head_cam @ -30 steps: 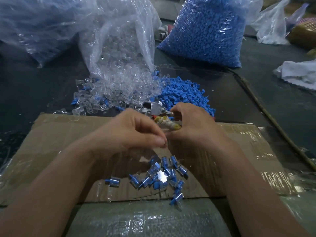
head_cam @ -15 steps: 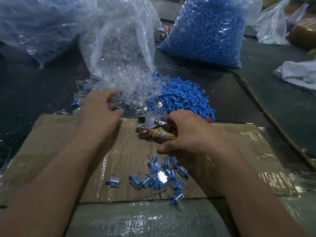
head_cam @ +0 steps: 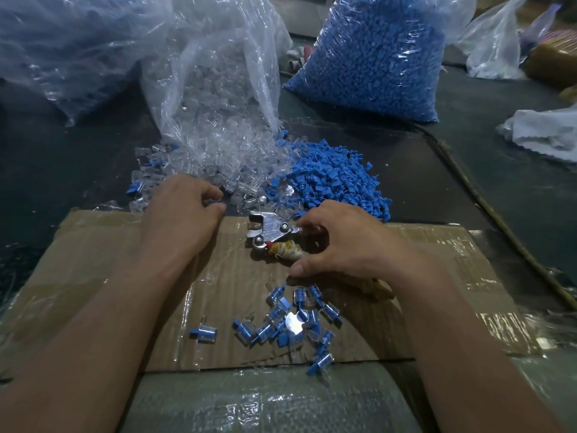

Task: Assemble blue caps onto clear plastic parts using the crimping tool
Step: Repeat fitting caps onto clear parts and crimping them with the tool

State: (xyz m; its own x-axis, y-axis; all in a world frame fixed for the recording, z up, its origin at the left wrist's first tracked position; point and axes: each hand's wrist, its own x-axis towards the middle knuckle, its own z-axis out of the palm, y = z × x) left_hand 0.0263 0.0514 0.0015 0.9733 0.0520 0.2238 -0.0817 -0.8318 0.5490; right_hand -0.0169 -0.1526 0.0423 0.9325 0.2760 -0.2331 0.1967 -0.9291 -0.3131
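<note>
A person's right hand closes its fingers around the wrapped handle of the crimping tool at the cardboard's far edge, while the left hand curls its fingers, grasp unclear, at the clear plastic parts beside loose blue caps.

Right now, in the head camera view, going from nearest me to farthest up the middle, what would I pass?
Near to far: finished capped pieces → crimping tool → loose pile of blue caps → big bag of blue caps.
</note>
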